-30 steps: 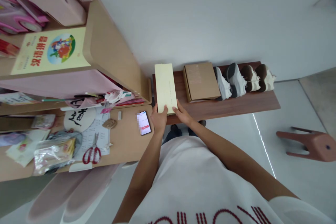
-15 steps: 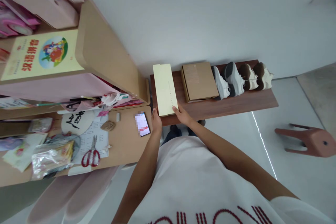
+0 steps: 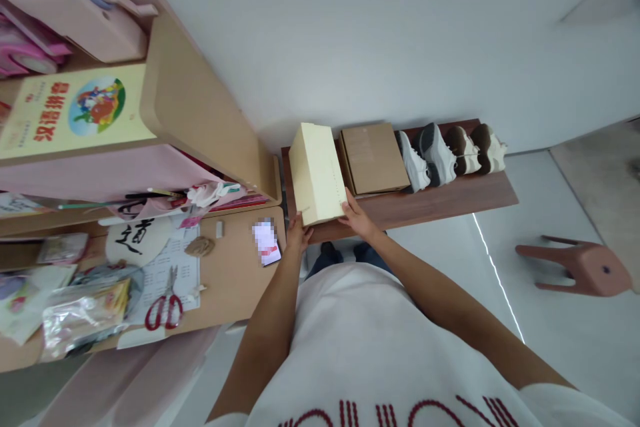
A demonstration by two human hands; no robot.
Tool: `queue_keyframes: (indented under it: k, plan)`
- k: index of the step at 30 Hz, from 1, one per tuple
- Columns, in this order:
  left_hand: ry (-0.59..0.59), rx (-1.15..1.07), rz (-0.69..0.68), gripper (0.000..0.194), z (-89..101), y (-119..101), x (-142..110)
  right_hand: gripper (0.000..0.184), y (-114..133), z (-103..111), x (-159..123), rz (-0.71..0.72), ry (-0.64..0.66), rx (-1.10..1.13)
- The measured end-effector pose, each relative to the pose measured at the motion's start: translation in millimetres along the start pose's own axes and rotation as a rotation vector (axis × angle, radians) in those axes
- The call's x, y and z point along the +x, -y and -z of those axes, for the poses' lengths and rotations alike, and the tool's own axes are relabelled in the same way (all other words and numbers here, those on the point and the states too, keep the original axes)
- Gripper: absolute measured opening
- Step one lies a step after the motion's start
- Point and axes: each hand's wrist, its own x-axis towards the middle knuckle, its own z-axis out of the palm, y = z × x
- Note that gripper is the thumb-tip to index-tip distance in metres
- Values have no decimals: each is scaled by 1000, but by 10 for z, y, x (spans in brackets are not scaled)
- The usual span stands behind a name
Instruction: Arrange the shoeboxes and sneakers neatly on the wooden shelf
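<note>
A pale yellow box [image 3: 319, 170] stands at the left end of a low brown bench [image 3: 450, 197]. My left hand [image 3: 299, 238] grips its near left corner and my right hand [image 3: 356, 217] grips its near right corner. The box is tilted up, its near end raised off the bench. A flat brown cardboard box [image 3: 374, 158] lies on the bench right beside it.
Two pairs of sneakers [image 3: 450, 150] line the bench's right half. A wooden desk [image 3: 235, 267] at left carries a phone [image 3: 266, 243], red scissors [image 3: 163, 307] and papers, under a shelf unit [image 3: 195, 107]. A reddish stool [image 3: 580, 267] stands on the floor at right.
The pale box lay flat on the bench with my hands at its near end; now both hands have lifted and tilted it, showing its side.
</note>
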Motion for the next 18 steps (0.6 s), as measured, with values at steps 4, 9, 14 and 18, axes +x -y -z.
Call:
queue_keyframes:
  k: [4, 9, 14, 18]
  plan:
    - [102, -136, 40, 44, 128, -96, -92, 82, -62, -28, 9, 57, -36, -10]
    - [60, -164, -71, 46, 118, -199, -196, 78, -92, -50, 108, 63, -152, -138]
    - [5, -164, -242, 40, 45, -233, -261, 89, -51, -7, 274, 41, -124, -241]
    - [-42, -135, -321, 43, 15, -249, -273, 91, -78, -15, 369, 8, -96, -225]
